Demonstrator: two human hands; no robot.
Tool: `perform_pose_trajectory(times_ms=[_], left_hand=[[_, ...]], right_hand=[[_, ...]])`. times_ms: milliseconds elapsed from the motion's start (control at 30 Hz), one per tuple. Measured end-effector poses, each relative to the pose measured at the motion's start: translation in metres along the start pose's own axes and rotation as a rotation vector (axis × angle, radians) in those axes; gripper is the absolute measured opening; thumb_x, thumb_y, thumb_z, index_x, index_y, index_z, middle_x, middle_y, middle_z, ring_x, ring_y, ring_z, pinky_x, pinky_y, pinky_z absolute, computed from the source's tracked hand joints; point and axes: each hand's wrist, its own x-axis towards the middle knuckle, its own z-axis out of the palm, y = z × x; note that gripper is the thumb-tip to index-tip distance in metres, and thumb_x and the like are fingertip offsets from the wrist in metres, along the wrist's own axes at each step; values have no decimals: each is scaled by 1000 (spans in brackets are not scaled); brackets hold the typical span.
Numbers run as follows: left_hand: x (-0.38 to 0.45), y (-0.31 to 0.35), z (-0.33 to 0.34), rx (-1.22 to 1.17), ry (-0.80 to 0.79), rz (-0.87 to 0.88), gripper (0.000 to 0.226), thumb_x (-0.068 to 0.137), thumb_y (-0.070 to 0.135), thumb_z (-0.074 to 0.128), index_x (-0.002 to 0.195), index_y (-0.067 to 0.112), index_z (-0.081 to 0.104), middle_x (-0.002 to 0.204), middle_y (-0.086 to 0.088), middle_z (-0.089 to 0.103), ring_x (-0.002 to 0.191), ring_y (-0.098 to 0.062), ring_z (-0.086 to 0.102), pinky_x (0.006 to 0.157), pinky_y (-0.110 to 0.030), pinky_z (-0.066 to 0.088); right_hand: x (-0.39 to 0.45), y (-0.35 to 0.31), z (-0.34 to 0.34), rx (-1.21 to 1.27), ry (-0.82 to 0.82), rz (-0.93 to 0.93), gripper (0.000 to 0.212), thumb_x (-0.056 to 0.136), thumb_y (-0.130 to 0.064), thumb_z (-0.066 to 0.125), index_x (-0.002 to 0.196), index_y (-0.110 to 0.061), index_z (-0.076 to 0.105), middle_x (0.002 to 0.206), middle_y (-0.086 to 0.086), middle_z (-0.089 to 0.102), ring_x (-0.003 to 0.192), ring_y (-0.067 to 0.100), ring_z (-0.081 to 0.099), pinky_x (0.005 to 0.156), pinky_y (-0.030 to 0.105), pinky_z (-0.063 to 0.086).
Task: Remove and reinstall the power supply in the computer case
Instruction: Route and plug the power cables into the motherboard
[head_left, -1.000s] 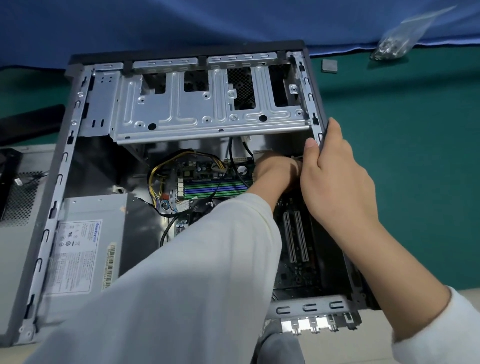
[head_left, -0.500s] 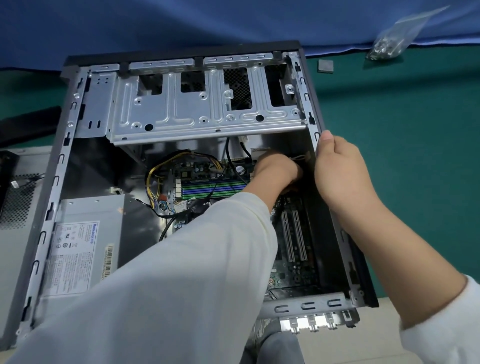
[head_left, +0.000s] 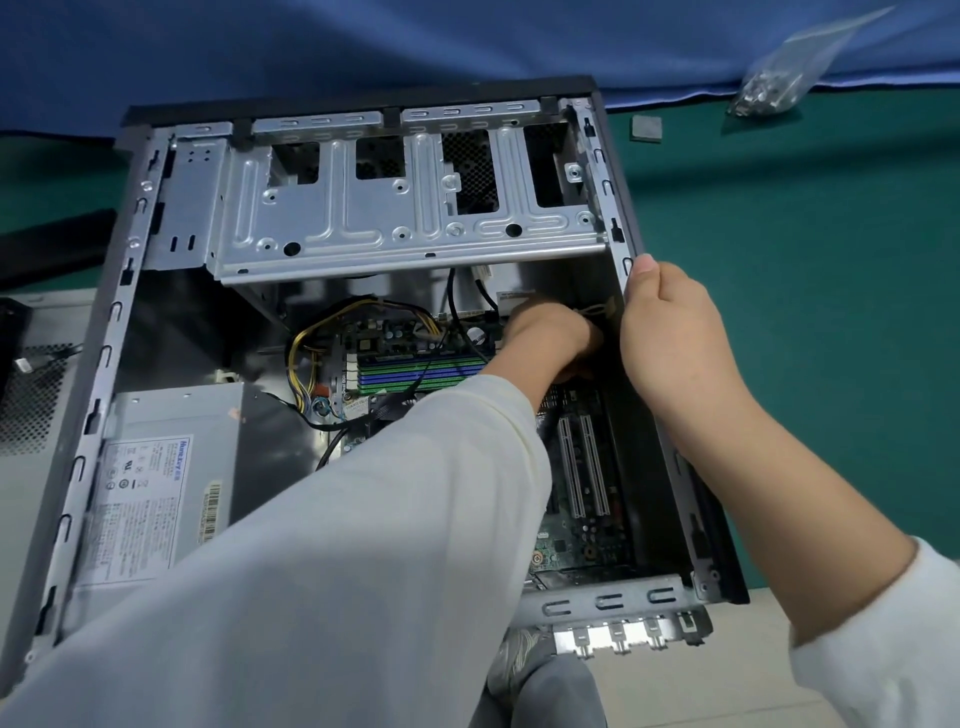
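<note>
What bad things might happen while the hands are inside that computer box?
The left hand is deep by the cables near the case wall; tugging hard might strain a plug or the motherboard. I cannot see what it holds. The right hand grips the thin metal case edge, which might scrape fingers. The loose sleeve hangs over the board and could snag the yellow wires.

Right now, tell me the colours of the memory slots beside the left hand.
Alternating green and blue memory slots, clearest in the head view.
</note>
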Motion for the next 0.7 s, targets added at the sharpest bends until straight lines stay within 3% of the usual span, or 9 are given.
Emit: perform_pose_trajectory(times_ms=[33,67,133,200,333,433,567,700], left_hand=[[1,-1,1,-35,-5,-14,22,93,14,49,74,6,57,54,-9,63,72,-23,61,88,-35,52],[2,-1,2,-43,-3,-12,21,94,15,48,79,5,59,59,-10,66,75,-24,62,89,-34,51],[5,-1,4,1,52,7,29,96,23,46,109,3,62,105,-13,68,102,-26,63,89,-31,48],[6,-2,4,45,114,4,35,97,29,45,120,5,58,123,-12,60,113,-25,59,87,-29,47],[8,-4,4,51,127,32,34,97,29,45,116,5,59,119,-12,62,108,-24,61,79,-29,47],[1,-10,6,73,156,72,30,97,23,43,113,3,59,121,-16,59,111,-31,58,84,-33,46],[-9,-25,5,160,192,192,14,88,21,52,82,9,56,104,-12,63,92,-30,59,73,-32,46],[-25,-51,-9,167,286,450,18,87,16,57,100,19,69,106,-4,69,101,-23,60,87,-29,48]], right_hand=[[0,0,0,0,0,-2,33,104,-31,23,85,-11,41,92,8,48,86,23,42,76,33,32],[0,1,1,3,2,-5,34,104,-31,23,82,-12,41,91,8,48,85,23,41,75,33,31],[1,1,1,5,5,-8,36,104,-31,23,75,-15,38,90,7,47,84,23,41,75,33,32],[0,1,1,4,11,-14,35,104,-31,23,79,-13,40,90,8,48,85,23,42,76,34,32],[0,0,2,-26,23,-19,33,104,-30,22,92,-11,45,93,6,50,87,25,43,73,32,29],[-1,-3,3,-70,29,-34,31,104,-30,21,95,-10,43,99,12,54,86,27,43,72,32,30],[-4,-3,3,-116,54,-72,30,103,-30,21,102,-9,43,105,20,58,87,33,47,72,38,36],[-8,-5,5,-180,92,-132,39,103,-25,25,139,-12,31,122,20,55,102,38,52,76,40,35]])
